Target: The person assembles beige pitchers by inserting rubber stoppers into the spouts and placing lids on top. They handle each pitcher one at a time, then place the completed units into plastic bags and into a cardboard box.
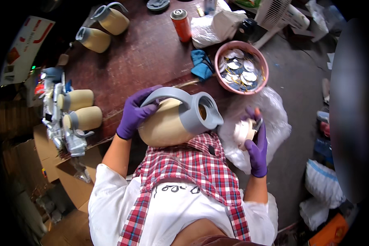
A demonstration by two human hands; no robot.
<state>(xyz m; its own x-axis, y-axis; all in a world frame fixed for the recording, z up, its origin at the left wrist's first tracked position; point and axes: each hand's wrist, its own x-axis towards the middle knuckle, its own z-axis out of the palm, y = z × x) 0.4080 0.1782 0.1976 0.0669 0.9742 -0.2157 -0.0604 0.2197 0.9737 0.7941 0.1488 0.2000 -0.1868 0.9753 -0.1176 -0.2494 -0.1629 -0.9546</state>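
Observation:
My left hand [135, 111], in a purple glove, grips a cream and grey thermal jug [164, 123] at its body beside the handle. The jug lies tilted over my lap, its uncovered mouth and grey spout facing right. In my purple-gloved right hand [256, 145] is a white round lid [244, 132], its fingers curled round the edge. The lid is apart from the jug, a short way to the right of the spout. A fingertip of the right hand shows bare. My left fingers are partly hidden behind the handle.
A pink basin [263, 61] of white discs stands on the right, above a clear plastic bag [276, 123]. On the dark red table [147, 61] are more jugs [92, 39], an orange spray can [181, 26] and a blue cloth [201, 65]. Cardboard boxes [49, 153] stand lower left.

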